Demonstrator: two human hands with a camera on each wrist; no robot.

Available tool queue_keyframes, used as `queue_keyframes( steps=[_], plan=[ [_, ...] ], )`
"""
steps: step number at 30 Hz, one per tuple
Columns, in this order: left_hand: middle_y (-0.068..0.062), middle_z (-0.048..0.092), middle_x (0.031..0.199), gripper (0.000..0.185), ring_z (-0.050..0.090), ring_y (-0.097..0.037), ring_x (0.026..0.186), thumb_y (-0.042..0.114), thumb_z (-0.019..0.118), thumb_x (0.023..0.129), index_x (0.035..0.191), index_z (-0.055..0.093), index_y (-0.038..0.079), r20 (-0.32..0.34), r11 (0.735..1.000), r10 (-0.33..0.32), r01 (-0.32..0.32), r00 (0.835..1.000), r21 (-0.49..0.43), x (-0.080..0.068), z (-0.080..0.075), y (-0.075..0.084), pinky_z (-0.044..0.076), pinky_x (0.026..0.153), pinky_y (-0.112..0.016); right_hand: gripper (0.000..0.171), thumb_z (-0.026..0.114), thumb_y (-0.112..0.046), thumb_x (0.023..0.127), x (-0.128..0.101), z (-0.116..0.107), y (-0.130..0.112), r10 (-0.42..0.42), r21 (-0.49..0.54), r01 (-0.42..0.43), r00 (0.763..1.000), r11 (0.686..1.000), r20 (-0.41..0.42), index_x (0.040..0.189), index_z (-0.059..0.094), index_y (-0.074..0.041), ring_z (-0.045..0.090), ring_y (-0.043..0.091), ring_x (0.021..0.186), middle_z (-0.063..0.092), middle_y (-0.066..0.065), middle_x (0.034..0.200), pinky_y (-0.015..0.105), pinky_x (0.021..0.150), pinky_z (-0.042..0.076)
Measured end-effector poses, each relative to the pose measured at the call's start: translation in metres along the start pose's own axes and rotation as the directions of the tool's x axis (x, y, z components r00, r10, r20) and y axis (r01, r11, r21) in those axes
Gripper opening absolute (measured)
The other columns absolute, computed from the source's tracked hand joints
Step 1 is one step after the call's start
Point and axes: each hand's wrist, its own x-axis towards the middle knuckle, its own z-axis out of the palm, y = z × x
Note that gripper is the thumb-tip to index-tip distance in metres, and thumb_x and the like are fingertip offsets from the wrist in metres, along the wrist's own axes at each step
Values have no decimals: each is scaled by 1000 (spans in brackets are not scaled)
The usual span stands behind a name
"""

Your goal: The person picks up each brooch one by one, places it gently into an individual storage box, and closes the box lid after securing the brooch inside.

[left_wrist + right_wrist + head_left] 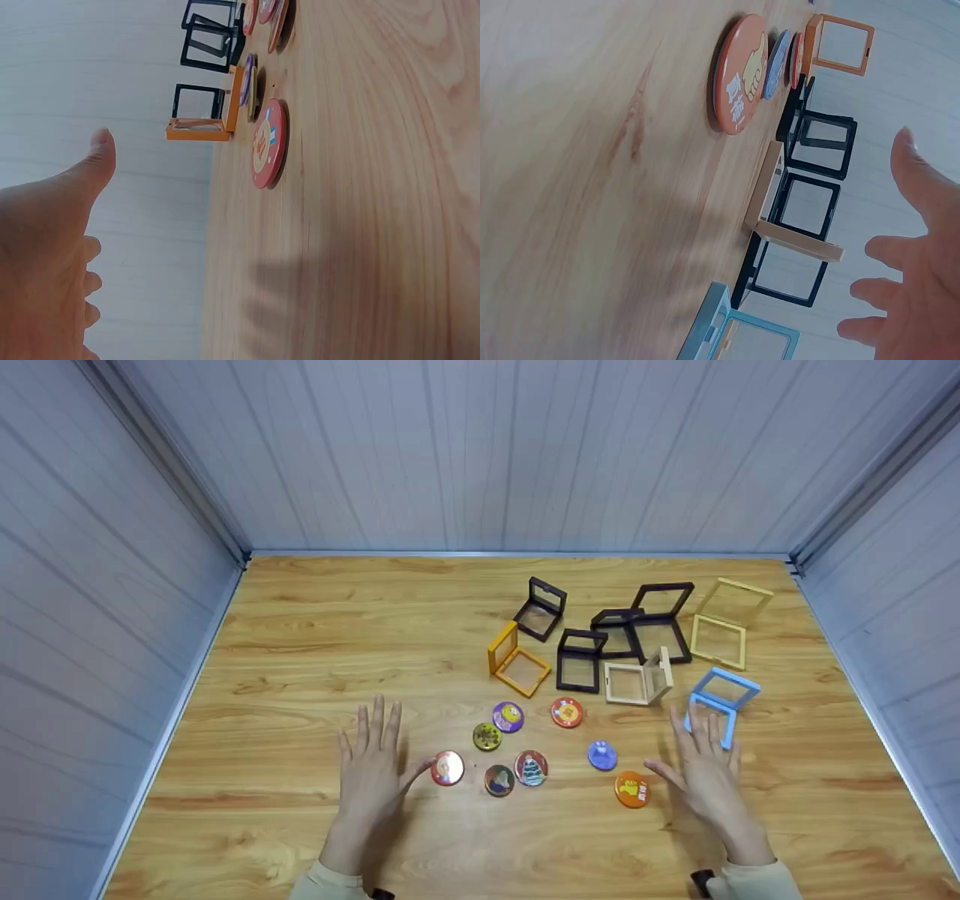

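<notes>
left hand (373, 769) flat, fingers spread, empty | red badge (448, 769) just off its thumb tip | right hand (705, 772) spread, empty | orange badge (632, 790) just thumb-side | each hand nearest own badge

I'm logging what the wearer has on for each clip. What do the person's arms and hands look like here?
Both hands are bare: no gloves and no rings visible. The left hand and the right hand each come out of a pale beige long sleeve that ends at the wrist. A small dark object, perhaps a strap or device, shows at each cuff; too little is visible to tell more.
</notes>
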Motion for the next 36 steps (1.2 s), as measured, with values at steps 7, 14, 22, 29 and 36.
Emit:
queue_keyframes(
  steps=[7, 14, 22, 29, 36],
  plan=[
    [-16, 15, 144, 90, 9, -37, 131, 59, 55, 73, 139, 25, 6, -10, 1000, -4, 4, 1000, -16, 0, 0, 2, 6, 97, -61, 84, 59, -42, 81, 0, -2, -1, 8, 3, -8, 1000, 1000, 18, 143, 8, -15, -12, 37, 129, -5, 16, 146, 61, 92, -16],
    [-17, 17, 144, 86, 9, -38, 130, 54, 60, 73, 138, 28, 7, -31, 999, -12, 11, 999, -32, 2, 0, 1, 8, 96, -62, 86, 62, -40, 78, 3, 1, -4, -20, 5, 20, 1000, 1000, 4, 142, 13, -10, -8, 37, 130, -3, 17, 146, 61, 93, -12],
    [-17, 22, 142, 85, 18, -38, 128, 49, 63, 72, 137, 30, 6, -79, 998, -2, -3, 997, -62, 4, 1, 3, 12, 96, -62, 85, 68, -37, 74, 6, 7, -10, -78, 54, 82, 995, 995, -68, 138, 25, -3, 8, 45, 127, 8, 23, 143, 64, 95, 5],
    [-19, 28, 138, 79, 25, -40, 125, 45, 62, 76, 135, 31, 3, -146, 986, 28, -52, 989, -161, 12, 4, 9, 20, 95, -59, 82, 75, -24, 68, 11, 17, -13, -145, 70, 158, 976, 985, -160, 133, 32, 2, 29, 51, 115, 24, 30, 135, 64, 89, 23],
    [-23, 39, 129, 68, 36, -37, 118, 29, 67, 77, 128, 38, -5, -293, 958, 59, -136, 954, -253, 23, 10, 15, 30, 95, -48, 78, 75, -21, 70, 16, 21, -17, -132, 124, 151, 980, 981, -149, 132, 35, 2, 35, 43, 115, 32, 27, 131, 59, 89, 31]
  ],
)
